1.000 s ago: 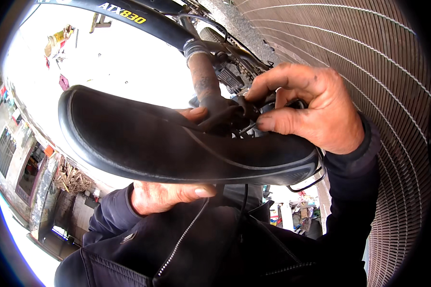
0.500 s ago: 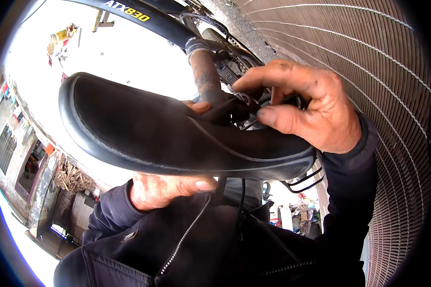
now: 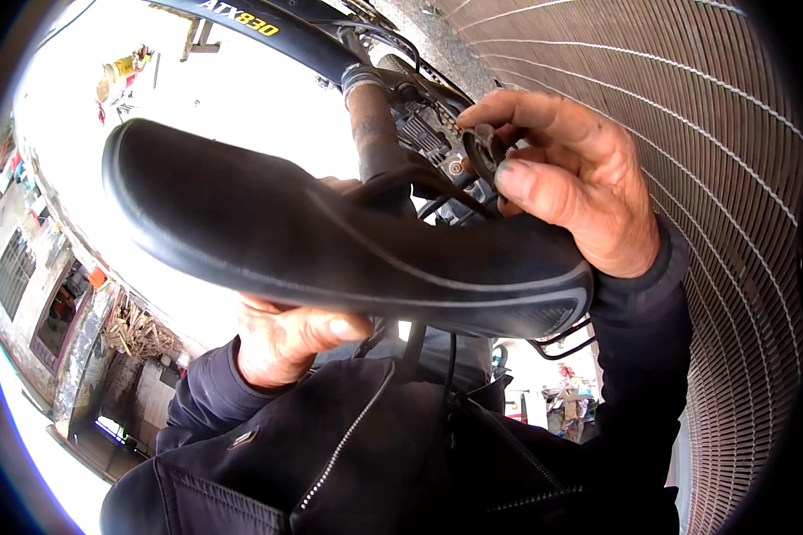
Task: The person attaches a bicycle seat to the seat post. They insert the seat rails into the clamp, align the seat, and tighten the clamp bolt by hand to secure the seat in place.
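A black bicycle saddle (image 3: 330, 241) fills the middle of the view, tipped with its broad end at the left. My left hand (image 3: 285, 343) grips the saddle's lower edge from beneath, thumb pointing right. My right hand (image 3: 580, 187) reaches over the saddle's narrow end and pinches a small round dark clamp part (image 3: 484, 147) between thumb and fingers. That part sits at the saddle clamp on top of a rusty seat post (image 3: 375, 134). The saddle hides the rails and most of the clamp.
A black bicycle frame tube (image 3: 268, 36) with yellow lettering runs across the top. A ribbed brown wall (image 3: 714, 134) curves down the right side. My dark zipped jacket (image 3: 375, 464) fills the bottom. Bright street and buildings (image 3: 36, 294) show at the left.
The saddle and both hands sit a little higher in the view. My right fingers have shifted on the clamp, now pinching the round part. My left hand keeps its hold.
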A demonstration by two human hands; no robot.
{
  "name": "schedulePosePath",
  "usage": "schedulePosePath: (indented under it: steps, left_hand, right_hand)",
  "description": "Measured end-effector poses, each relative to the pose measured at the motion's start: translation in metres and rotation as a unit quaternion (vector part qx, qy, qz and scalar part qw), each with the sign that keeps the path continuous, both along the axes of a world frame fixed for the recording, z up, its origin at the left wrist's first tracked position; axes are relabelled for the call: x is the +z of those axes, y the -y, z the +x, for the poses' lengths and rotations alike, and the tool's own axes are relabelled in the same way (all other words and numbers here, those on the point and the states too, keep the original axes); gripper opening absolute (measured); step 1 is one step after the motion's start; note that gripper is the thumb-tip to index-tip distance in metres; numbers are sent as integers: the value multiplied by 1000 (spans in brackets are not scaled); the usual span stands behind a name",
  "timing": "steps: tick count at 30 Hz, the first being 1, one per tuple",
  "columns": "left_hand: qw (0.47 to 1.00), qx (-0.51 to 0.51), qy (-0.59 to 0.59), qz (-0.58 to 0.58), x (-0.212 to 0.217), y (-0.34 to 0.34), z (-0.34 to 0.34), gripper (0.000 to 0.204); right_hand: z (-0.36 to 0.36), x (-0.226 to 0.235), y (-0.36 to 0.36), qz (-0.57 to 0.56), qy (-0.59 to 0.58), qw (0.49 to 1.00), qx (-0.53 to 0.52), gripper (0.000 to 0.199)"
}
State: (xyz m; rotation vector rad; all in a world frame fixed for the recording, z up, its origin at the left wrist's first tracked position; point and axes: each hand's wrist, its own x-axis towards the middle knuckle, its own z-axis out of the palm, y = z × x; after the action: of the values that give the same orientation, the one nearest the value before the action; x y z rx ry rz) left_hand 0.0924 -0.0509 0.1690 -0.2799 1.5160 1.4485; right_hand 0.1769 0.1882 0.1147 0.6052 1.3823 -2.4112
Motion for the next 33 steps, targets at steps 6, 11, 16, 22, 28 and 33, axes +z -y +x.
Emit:
schedulePosePath:
  steps: [6,11,16,22,28,33]
  left_hand:
    - [984,-140,-90,71,-5,4,-8,92]
    - [999,6,-16,40,2,7,5,89]
    - [997,-7,-51,66,-8,16,3,86]
    - [997,-34,-67,36,-5,17,-1,92]
    - [992,4,-79,98,-18,20,-2,80]
    - [993,2,-67,100,-13,16,-4,74]
  right_hand:
    - [9,3,6,-20,7,999,-27,39]
    - [11,-1,16,-19,-1,999,-43,37]
    - [16,-2,19,-22,-8,997,-71,31]
    - [17,-1,25,-61,11,995,-82,30]
    - [17,-2,27,-50,6,995,-90,30]
    - [18,-2,28,-46,22,994,-99,33]
